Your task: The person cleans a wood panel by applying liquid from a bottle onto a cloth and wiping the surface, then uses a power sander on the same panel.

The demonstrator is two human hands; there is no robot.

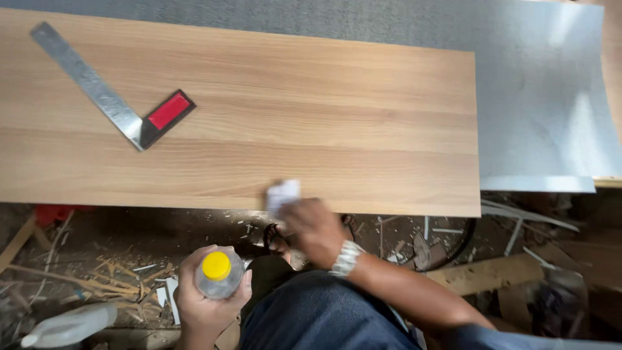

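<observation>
Left hand (pixel 206 299): grip wrapped around a clear plastic bottle with a yellow cap (pixel 218 275), held upright low in frame, over the lap, off the board

Right hand (pixel 314 228): fingers pinched on a small white cloth or paper wad (pixel 283 192), pressed against the near edge of the long light-brown wood-grain laminate board (pixel 311 123); wad is blurred, can't tell which material. Silver metal watch (pixel 345 258) on that wrist

Steel try square with red-and-black handle (pixel 120 107) lies flat on the board's left part, well apart from both hands

Grey sheet metal (pixel 551 110) sits under and beyond the board's right end

Floor (pixel 110 259) below: wood scraps and shavings, a white plastic bottle (pixel 68 326) lying on its side at lower left
</observation>
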